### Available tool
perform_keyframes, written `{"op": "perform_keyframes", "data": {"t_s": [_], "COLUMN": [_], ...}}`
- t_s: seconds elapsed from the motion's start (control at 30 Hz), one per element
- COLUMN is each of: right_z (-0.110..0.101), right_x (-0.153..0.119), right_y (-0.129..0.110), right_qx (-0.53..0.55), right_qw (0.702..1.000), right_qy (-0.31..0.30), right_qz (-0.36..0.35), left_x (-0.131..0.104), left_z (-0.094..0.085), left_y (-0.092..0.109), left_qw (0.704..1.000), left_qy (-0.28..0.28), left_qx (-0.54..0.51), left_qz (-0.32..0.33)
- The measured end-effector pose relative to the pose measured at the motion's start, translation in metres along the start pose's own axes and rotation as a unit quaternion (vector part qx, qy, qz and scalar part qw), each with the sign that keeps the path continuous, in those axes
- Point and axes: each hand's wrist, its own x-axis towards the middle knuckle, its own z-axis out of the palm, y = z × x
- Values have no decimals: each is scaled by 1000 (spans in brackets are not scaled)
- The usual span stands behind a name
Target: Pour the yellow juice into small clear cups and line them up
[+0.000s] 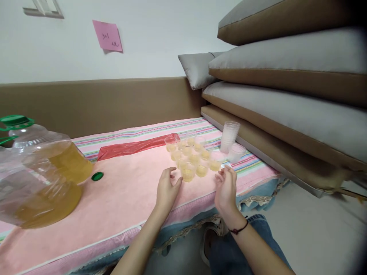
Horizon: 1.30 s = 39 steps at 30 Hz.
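Several clear plastic cups [188, 172] with pale yellow liquid stand close together on a pink cloth [129, 191]. My left hand [168, 189] is at the near left of the group, thumb and fingers apart, holding nothing. On the near right side, my right hand [226, 189] has its fingers bent and spread near the front right cup [215, 163], with nothing visibly held. Behind that hand stands a tall stack of nested cups [229, 137], and beside it a clear cup [236, 152] without yellow liquid.
Two large jugs [71, 162] of yellow liquid stand at the left, a green cap [97, 176] near them. A red plastic bag [137, 146] lies behind the cloth's middle. Stacked grey and brown cushions [286, 88] border the right side. The cloth's front edge [114, 238] is near my forearms.
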Motion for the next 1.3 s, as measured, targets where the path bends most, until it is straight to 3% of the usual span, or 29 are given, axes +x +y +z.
{"op": "perform_keyframes", "data": {"t_s": [0.1,0.23,0.47,0.67,0.83,1.1,1.3], "right_z": [-16,-36,-39,-29,-33,-49,-49], "right_x": [46,105,157,170,167,149,149], "right_y": [-16,-24,-9,0,-9,-52,-42], "right_qx": [-38,-119,-222,-231,-206,-131,-119], "right_qw": [994,972,943,940,944,954,965], "right_qy": [59,99,36,11,27,39,16], "right_qz": [-87,-175,-246,-252,-258,-267,-235], "left_x": [-4,-5,12,22,20,21,31], "left_z": [0,16,75,119,134,157,187], "left_y": [21,55,100,117,116,131,138], "left_qw": [999,991,976,964,970,976,977], "left_qy": [1,-28,-112,-156,-130,-119,-138], "left_qx": [-12,-68,-87,-132,-150,-126,-122], "left_qz": [42,109,162,168,137,134,111]}}
